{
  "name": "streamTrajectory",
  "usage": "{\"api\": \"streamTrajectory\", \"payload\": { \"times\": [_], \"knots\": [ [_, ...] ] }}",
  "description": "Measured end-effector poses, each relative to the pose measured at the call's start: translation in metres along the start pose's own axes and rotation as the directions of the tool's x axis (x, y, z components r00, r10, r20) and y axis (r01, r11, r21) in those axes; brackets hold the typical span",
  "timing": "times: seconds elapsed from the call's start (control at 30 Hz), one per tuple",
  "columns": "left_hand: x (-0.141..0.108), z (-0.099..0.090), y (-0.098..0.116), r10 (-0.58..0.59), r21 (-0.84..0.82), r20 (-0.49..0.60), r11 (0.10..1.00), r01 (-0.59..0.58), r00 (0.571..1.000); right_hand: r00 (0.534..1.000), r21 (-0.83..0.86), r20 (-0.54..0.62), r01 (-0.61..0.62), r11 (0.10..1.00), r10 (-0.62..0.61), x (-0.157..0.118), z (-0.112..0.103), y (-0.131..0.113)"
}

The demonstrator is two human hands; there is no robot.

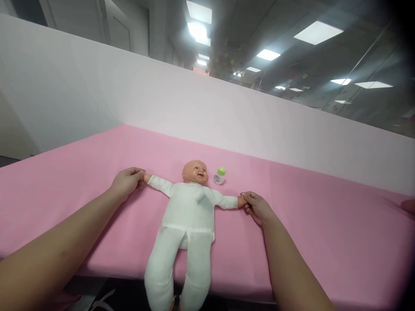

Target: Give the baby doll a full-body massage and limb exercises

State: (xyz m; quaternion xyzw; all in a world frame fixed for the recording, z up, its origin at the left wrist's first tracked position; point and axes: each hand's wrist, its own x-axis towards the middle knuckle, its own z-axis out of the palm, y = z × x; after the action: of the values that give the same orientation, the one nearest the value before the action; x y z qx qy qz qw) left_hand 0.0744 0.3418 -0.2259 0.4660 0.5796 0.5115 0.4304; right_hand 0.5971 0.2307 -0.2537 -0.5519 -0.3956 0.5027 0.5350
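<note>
A baby doll (191,207) in white cloth lies on its back, arms stretched out to both sides and legs hanging toward me over the table's near edge. My left hand (128,181) is closed around the doll's hand on the left. On the other side, my right hand (257,207) pinches the doll's other hand between thumb and fingers. Beside the doll's head is a small clear bottle (219,176) with a green cap, touched by neither hand.
A pink cover (308,224) spreads over the table. Behind it rises a white partition (194,112). At the far right edge, part of a skin-toned object (407,205) shows, too cut off to identify. Lit ceiling panels appear above.
</note>
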Motion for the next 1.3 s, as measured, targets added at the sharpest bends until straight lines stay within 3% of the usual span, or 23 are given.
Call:
{"api": "streamTrajectory", "payload": {
  "times": [0.4, 0.8, 1.3],
  "knots": [
    [-0.009, -0.007, -0.003, 0.064, -0.092, 0.037, 0.994, -0.061, 0.997, 0.998, 0.063, -0.070, 0.016, 0.998, -0.012, -0.006, 0.005, 0.000],
    [0.003, -0.011, -0.003, 0.064, -0.073, 0.045, 0.996, -0.061, 0.997, 0.999, 0.093, 0.035, 0.031, 0.995, -0.034, -0.007, 0.008, -0.005],
    [0.003, -0.006, -0.001, 0.026, -0.060, 0.027, 0.998, -0.024, 0.999, 0.999, 0.074, 0.031, 0.019, 0.997, -0.022, -0.006, 0.007, -0.004]
  ]
}}
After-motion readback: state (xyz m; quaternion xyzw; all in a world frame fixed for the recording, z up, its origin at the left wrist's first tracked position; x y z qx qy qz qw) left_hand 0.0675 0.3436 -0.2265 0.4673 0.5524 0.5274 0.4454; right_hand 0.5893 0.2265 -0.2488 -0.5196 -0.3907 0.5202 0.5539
